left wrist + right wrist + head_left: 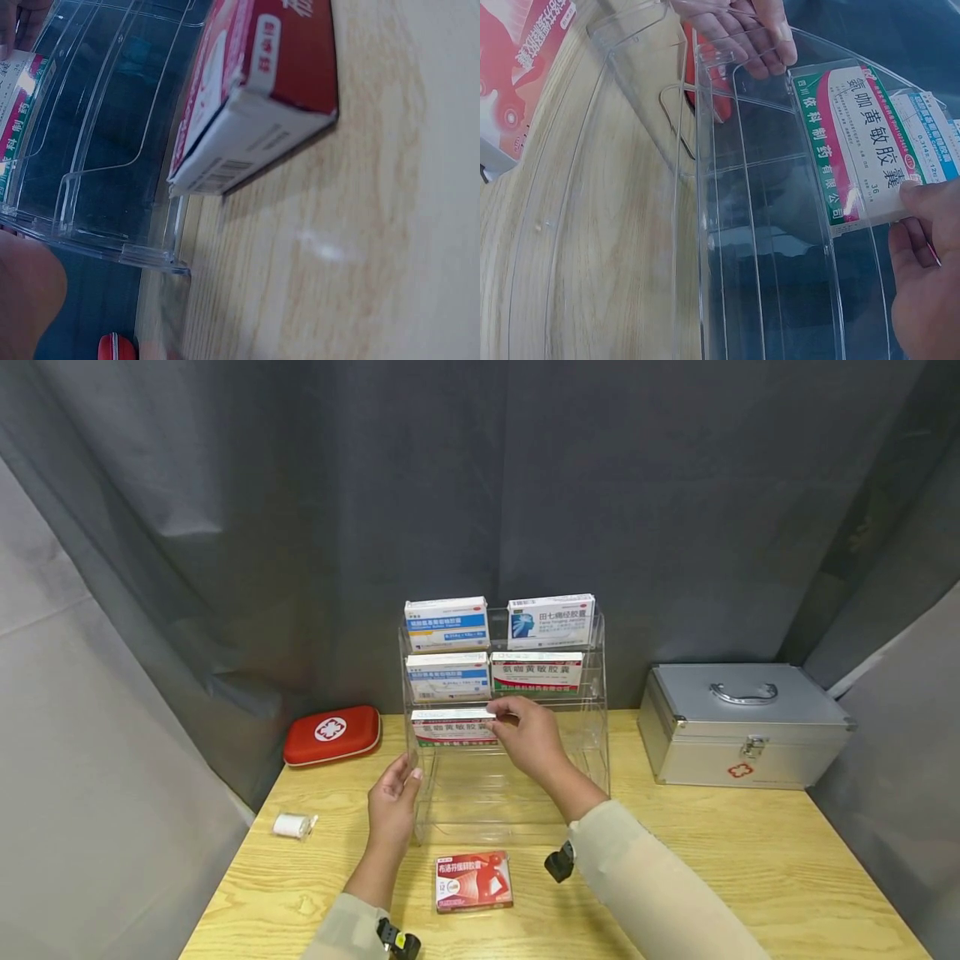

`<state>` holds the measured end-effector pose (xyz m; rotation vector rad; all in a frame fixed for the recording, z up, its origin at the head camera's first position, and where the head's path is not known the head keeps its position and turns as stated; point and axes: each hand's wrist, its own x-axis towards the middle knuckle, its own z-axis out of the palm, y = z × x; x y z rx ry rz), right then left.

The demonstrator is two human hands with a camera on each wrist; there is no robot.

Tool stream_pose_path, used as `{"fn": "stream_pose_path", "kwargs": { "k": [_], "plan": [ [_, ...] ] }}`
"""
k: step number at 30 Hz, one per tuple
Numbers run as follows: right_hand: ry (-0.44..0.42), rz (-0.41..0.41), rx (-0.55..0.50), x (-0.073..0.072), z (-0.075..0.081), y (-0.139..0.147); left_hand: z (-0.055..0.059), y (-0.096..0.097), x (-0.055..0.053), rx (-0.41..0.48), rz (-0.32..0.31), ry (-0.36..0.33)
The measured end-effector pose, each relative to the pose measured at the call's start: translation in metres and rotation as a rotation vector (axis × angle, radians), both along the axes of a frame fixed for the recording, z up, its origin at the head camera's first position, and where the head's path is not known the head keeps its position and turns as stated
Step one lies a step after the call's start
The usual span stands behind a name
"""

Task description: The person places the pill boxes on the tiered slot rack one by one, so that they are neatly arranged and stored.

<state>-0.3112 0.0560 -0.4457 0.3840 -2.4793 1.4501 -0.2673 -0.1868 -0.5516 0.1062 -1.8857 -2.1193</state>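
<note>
My right hand (531,742) pinches the right end of a white, red and green medicine box (453,728), which stands in the third tier of a clear acrylic rack (501,814), at its left side. The thumb lies on the printed front in the right wrist view. My left hand (393,800) grips the rack's left side edge, thumb and fingers on either side of the panel. On the table before the rack lies a red medicine box (473,882), also seen close up in the left wrist view. Blue-and-white boxes (448,677) fill the left of the two upper tiers.
Top right in the rack stands a white box (551,621); below it is another red and green box (537,673). A red first-aid case (333,736) and a white wrapped roll (292,826) lie left. A silver first-aid chest (742,727) stands right.
</note>
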Motion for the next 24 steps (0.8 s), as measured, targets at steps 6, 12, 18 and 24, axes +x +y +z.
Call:
{"fn": "stream_pose_path", "kwargs": {
  "k": [6, 12, 18, 24],
  "plan": [
    [-0.01, 0.015, -0.046, -0.001, 0.001, 0.005, -0.001, -0.001, -0.001, -0.003, 0.005, -0.002],
    [-0.014, 0.039, -0.043, 0.013, 0.002, 0.028, -0.002, 0.001, 0.0, -0.017, 0.015, -0.005],
    [-0.037, 0.179, 0.037, 0.05, -0.016, 0.061, -0.003, 0.001, 0.001, -0.006, 0.017, 0.001],
    [-0.174, 0.382, 0.064, 0.094, -0.057, 0.085, -0.001, -0.002, 0.001, -0.03, 0.012, 0.001]
  ]
}}
